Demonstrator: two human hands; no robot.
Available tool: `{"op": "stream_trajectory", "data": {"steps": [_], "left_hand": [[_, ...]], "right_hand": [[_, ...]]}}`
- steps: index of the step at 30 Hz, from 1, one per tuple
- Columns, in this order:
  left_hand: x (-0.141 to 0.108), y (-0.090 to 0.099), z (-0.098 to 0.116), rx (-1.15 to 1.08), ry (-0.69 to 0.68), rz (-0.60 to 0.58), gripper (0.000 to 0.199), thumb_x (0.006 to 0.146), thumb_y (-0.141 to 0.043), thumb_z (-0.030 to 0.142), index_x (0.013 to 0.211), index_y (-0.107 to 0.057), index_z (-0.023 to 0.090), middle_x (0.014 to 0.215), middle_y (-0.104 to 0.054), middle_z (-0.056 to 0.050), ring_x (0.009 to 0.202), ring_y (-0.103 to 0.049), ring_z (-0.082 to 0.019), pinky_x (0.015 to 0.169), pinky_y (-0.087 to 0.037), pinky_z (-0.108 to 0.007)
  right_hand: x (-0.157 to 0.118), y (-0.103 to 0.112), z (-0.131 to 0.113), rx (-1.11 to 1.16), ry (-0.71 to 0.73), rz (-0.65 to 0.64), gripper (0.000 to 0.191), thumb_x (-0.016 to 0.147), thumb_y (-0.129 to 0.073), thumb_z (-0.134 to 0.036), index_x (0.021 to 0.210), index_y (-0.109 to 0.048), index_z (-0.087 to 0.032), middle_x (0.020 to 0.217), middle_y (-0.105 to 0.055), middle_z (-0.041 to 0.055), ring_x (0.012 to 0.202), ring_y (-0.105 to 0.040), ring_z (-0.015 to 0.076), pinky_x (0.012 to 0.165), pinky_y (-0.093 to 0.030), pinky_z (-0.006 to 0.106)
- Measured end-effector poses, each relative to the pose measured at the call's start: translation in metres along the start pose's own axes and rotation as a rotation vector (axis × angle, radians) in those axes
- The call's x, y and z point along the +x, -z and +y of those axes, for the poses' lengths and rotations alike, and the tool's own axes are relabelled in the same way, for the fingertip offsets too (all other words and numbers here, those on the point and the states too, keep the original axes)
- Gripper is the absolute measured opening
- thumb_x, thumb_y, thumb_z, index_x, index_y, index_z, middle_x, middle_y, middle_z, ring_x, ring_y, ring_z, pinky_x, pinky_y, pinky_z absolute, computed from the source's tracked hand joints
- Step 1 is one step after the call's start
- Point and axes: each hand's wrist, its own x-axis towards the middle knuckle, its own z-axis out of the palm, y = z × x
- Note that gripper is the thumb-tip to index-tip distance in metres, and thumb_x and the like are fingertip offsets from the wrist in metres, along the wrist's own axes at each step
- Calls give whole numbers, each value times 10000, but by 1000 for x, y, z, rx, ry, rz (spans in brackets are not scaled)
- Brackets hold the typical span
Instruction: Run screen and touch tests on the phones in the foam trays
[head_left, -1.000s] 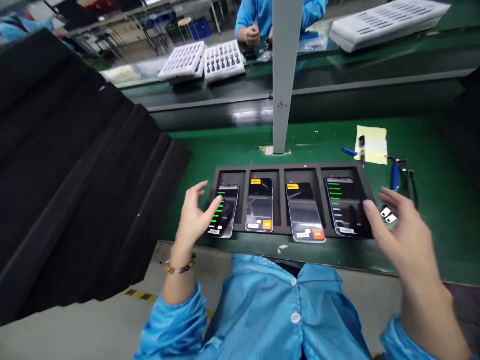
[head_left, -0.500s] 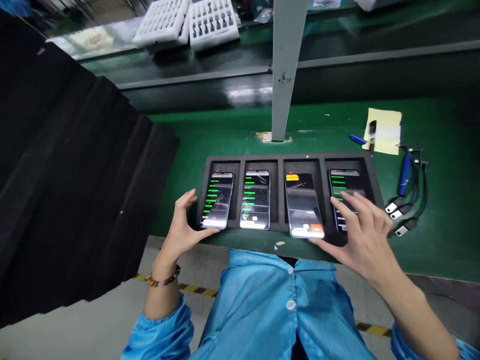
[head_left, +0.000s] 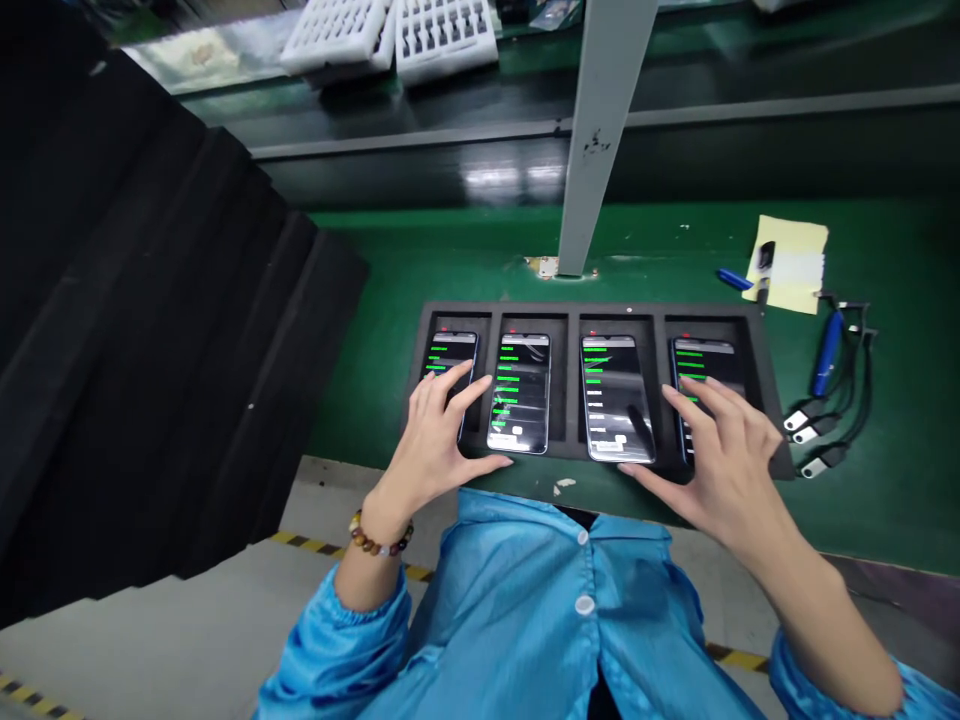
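Four phones lie face up in the tray (head_left: 555,308), one to a compartment, on the green tabletop (head_left: 450,250). The first phone (head_left: 453,349) is in the tray's leftmost compartment, then come the second phone (head_left: 519,400), the third phone (head_left: 619,405) and the fourth phone (head_left: 705,355). The left hand (head_left: 431,440) is over the tray's left end, fingers and thumb spread apart, thumb near the second phone's lower end. The right hand (head_left: 724,460) is over the right end, also spread, its thumb by the third phone's lower corner and its fingers over the fourth phone. Neither is clamped on anything; whether the fingertips touch glass I cannot tell

Each phone should be light and stiff, its glossy face slippery and easy to scratch or crack if dropped — the tray looks like foam, so probably softer and forgiving. Best hold: both long edges, thumb on one side and fingers on the other — no hard pressing on the screen
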Motion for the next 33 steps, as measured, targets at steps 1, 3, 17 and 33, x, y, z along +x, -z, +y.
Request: {"op": "stream_trajectory", "data": {"steps": [1, 3, 17, 33], "left_hand": [[2, 0, 1, 1, -1, 1, 1102, 860, -875, 640, 1718, -265, 311, 1724, -414, -213, 1598, -435, -407, 1336, -319, -654], [5, 1, 1, -10, -3, 4, 1099, 861, -873, 643, 1718, -266, 317, 1728, -417, -209, 1598, -438, -407, 1335, -320, -649], [67, 28, -15, -68, 6, -142, 435, 1112, -534, 499, 1464, -636, 265, 1474, -696, -102, 1383, -611, -326, 1223, -438, -540], [189, -26, 41, 65, -214, -293, 541, 1129, -426, 599, 1293, -724, 178, 1284, -762, -149, 1213, -676, -345, 1070, -511, -517]], "right_hand": [[1, 0, -1, 2, 4, -1, 936, 964, -761, -646, 1708, -364, -238, 1627, -527, 222, 1548, -465, 484, 1199, -396, 637], [5, 1, 0, 12, 15, -12, 915, 969, -755, -645, 1699, -375, -244, 1627, -532, 215, 1541, -474, 478, 1196, -400, 637], [43, 30, 85, 162, -188, 7, 454, 1110, -484, -509, 1469, -633, -273, 1417, -712, 149, 1365, -631, 373, 1177, -491, 571], [90, 21, 120, 220, -232, -142, 505, 1145, -331, -569, 1187, -735, -269, 1222, -777, 93, 1196, -695, 295, 1101, -487, 480]]}}
